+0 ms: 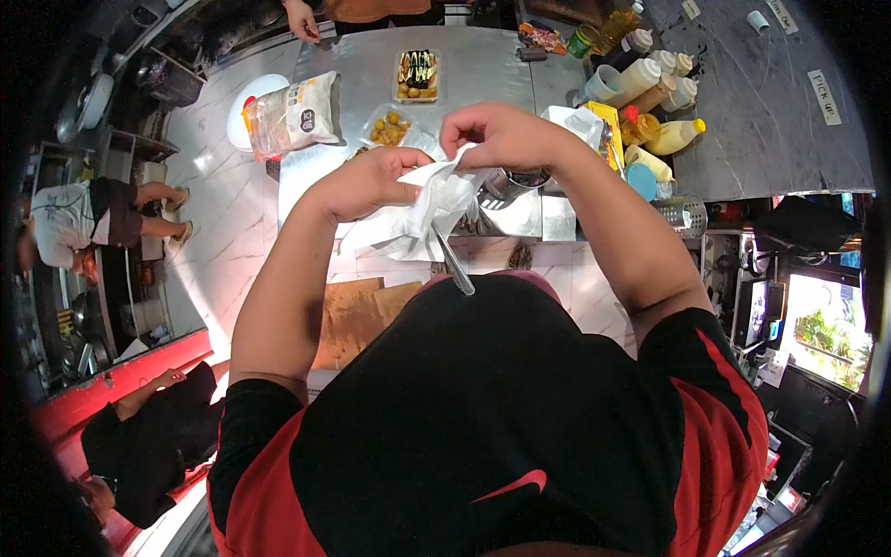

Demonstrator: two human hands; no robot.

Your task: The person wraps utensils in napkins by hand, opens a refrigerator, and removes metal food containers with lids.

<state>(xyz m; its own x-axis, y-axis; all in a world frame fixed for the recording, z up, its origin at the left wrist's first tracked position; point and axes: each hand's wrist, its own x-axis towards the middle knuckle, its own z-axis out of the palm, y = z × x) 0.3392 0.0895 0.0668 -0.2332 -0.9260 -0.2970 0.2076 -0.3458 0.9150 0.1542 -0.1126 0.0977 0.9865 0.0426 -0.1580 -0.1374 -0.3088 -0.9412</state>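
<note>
Between my hands, in front of my chest, is a white paper napkin (436, 200). My left hand (371, 181) pinches its left side, fingers and thumb closed on the paper. Higher up, the bent fingers of my right hand (506, 139) grip the napkin's upper edge. A shiny metal utensil (453, 265) sticks out below the paper, its handle pointing toward me; its other end is covered, so I cannot tell its kind. Just beyond my hands stands a clear container with yellow-brown food pieces (388, 128). Behind it is a clear tray of dark-topped food with white sauce stripes (418, 76).
A steel table (483, 60) lies ahead. On its left are a plastic bag (302, 116) and a white round lid (243, 111); on its right, several sauce bottles (639, 79). A co-worker's hand (302, 20) is at the far edge. Other people are at left.
</note>
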